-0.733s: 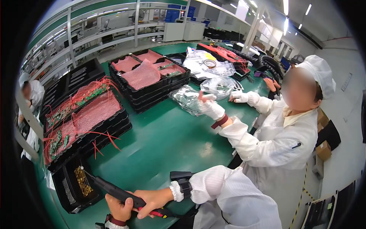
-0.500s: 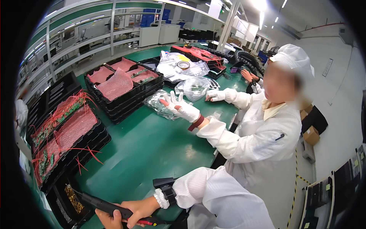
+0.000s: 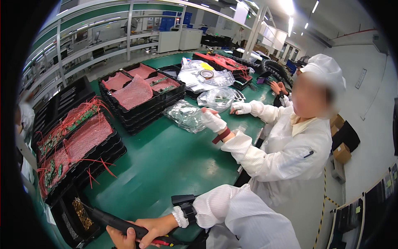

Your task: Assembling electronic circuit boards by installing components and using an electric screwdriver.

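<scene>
At the lower left, my right hand (image 3: 156, 228) is closed around the rear of a black pen-shaped electric screwdriver (image 3: 111, 220). Below it my left hand (image 3: 119, 237) is curled against the screwdriver's underside, its lower part cut off by the picture's edge. A red and yellow tool handle (image 3: 164, 240) shows under my right palm; its kind is hidden. The screwdriver's thin tip reaches over a black parts bin (image 3: 81, 215) of brass-coloured pieces. Beside those pieces lie small silvery parts (image 3: 67, 226).
Black trays (image 3: 112, 151) hold pink bubble wrap, green circuit boards and red wires. Another black tray stack (image 3: 139, 120) stands behind. Clear plastic bags (image 3: 186, 116) lie on the green table (image 3: 166, 166). A co-worker (image 3: 286, 145) in white stands at the right, gloved hands over the table.
The co-worker's nearer gloved hand was raised with fingers spread; now its fingers are drawn in. The whole view has shifted slightly. My hands keep their hold on the screwdriver.
</scene>
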{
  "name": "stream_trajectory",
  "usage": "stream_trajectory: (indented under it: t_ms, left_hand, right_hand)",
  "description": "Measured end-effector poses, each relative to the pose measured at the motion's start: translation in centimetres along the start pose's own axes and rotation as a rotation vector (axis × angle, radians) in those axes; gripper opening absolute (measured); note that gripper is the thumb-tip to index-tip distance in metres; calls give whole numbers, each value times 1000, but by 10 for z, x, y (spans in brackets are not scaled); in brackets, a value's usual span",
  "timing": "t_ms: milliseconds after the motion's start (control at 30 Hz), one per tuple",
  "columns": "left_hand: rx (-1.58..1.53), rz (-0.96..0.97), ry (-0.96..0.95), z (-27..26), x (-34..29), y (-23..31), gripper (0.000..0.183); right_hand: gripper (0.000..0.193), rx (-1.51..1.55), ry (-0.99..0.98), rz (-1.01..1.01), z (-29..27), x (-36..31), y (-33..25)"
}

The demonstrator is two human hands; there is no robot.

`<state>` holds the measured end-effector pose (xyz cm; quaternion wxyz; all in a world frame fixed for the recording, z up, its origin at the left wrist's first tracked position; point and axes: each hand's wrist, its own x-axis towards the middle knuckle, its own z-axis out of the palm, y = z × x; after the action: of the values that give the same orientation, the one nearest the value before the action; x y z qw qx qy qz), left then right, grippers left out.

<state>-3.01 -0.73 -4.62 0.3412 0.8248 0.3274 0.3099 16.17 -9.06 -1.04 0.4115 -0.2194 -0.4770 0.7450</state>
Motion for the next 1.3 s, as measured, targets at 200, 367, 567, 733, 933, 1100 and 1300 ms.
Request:
stream_trajectory:
  t_ms: [200,367,567,733,933,1100,1300]
  left_hand:
    - [-37,-27,-52,-4,2,18,59]
    - [-28,7,-22,-1,0,14,59]
    - [-11,9,-44,4,11,25,57]
    - [-160,90,19,-15,14,40,51]
    - [-139,186,-159,1,23,31,34]
    - [-79,250,-93,-3,9,38,38]
    - [-93,290,-65,-11,21,45,40]
  right_hand:
    - [30,-27,-41,58,-3,3,6]
    - [30,-58,-19,53,-2,1,7]
    - [30,-84,-9,53,-10,-4,5]
    - [29,-44,-84,81,-6,11,10]
    - [28,47,35,231,-11,-16,-7]
    - [34,68,-20,282,-11,-12,1]
    - [23,40,-20,240,-6,-11,-11]
